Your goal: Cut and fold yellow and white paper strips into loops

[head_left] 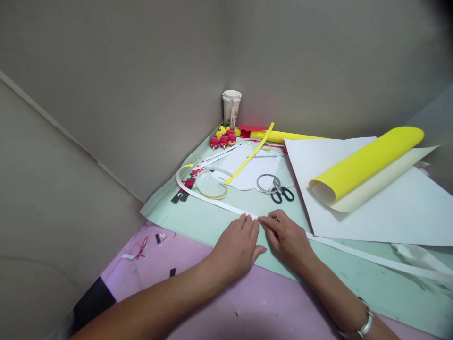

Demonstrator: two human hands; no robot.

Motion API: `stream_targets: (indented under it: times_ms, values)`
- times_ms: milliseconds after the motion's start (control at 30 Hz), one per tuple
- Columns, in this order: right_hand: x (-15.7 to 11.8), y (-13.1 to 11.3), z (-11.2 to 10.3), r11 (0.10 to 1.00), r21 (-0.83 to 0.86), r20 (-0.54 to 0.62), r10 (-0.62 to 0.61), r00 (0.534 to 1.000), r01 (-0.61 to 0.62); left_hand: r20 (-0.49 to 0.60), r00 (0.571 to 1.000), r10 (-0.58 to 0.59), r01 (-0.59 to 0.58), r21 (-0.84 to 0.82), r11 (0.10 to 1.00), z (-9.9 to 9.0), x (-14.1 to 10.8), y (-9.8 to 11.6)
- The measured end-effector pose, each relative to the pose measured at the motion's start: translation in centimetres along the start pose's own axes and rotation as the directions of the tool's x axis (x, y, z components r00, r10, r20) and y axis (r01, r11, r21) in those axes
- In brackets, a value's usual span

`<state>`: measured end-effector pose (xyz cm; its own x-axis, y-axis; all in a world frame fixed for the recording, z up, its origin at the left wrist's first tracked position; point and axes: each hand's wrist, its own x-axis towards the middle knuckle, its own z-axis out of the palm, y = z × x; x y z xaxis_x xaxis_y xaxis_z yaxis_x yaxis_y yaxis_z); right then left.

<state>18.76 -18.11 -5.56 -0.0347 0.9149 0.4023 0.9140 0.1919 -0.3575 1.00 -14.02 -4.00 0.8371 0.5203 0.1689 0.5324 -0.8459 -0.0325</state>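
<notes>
A long white paper strip [226,205] lies across the pale green sheet, curling up into a loop at its left end and running off to the right. My left hand [235,243] holds the strip down under bent fingertips, its thumb pointing right. Just beside it, my right hand [288,236] is closed on the same strip, index fingertip pressed at its edge and the other fingers curled in. The exact spot under the fingertips is partly hidden. Beyond the hands lie black-handled scissors [282,194] and a grey ring [268,183].
Yellow rolled paper [368,165] rests on a large white sheet [382,222] at right. Behind are a yellow strip [251,158], a curled hoop [211,196], small red lantern-like ornaments [222,140] and a lidded cup [231,106]. Scraps [160,238] litter the pink surface [233,307]. Grey walls meet behind.
</notes>
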Motion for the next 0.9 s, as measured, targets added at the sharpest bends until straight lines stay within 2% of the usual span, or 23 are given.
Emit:
stream_targets:
  times_ms: [367, 633, 900]
  values:
    - [0.00, 0.24, 0.09, 1.000, 0.026, 0.001, 0.005, 1.000, -0.005, 0.003, 1.000, 0.012, -0.012, -0.040, 0.999, -0.10, 0.14, -0.25]
    - [0.13, 0.28, -0.20, 0.987, 0.146, 0.012, 0.059, 0.998, -0.061, 0.012, 1.000, 0.010, -0.009, -0.034, 0.999, -0.10, 0.13, -0.22]
    - [0.05, 0.24, -0.06, 0.993, 0.116, -0.015, 0.029, 0.999, -0.027, 0.008, 1.000, 0.008, -0.008, -0.028, 1.000, -0.05, 0.12, -0.18]
